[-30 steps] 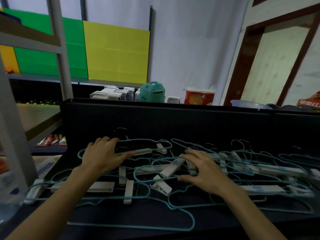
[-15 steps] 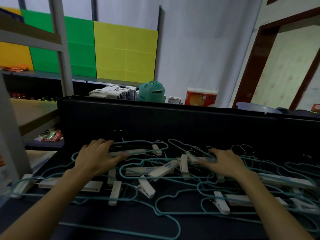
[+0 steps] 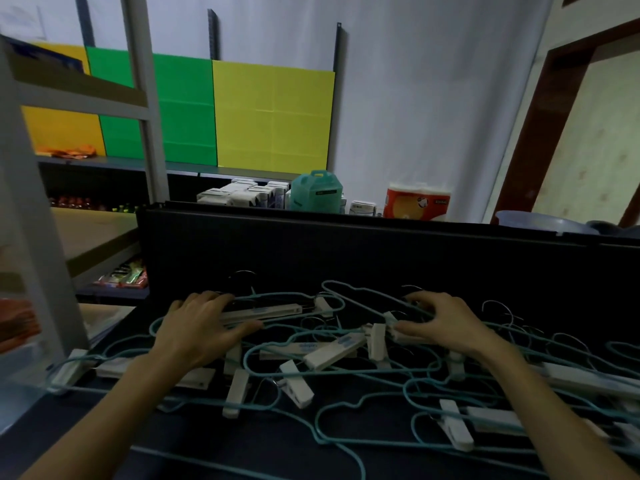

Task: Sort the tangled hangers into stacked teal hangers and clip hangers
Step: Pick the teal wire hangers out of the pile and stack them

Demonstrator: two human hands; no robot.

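Left hand [image 3: 199, 332] lies on the far-left part of the pile w/ fingers [image 3: 221, 299] spread and draped over a white clip bar [image 3: 263, 311], thumb along its near side. Can't tell if it's really gripping or just pressing. Right hand [image 3: 446, 323] has fingers [image 3: 415, 299] curled, thumb and index pinching a white clip [image 3: 393, 320] near the middle. The tangled hangers [image 3: 346, 375], teal wire loops mixed w/ white clip hangers, sprawl all over the dark surface [image 3: 242, 445], nothing stacked yet. Black back panel [image 3: 346, 251] behind, then a teal jug [image 3: 317, 192], boxes [image 3: 242, 195] and green/yellow boards [image 3: 242, 112] on the shelf.
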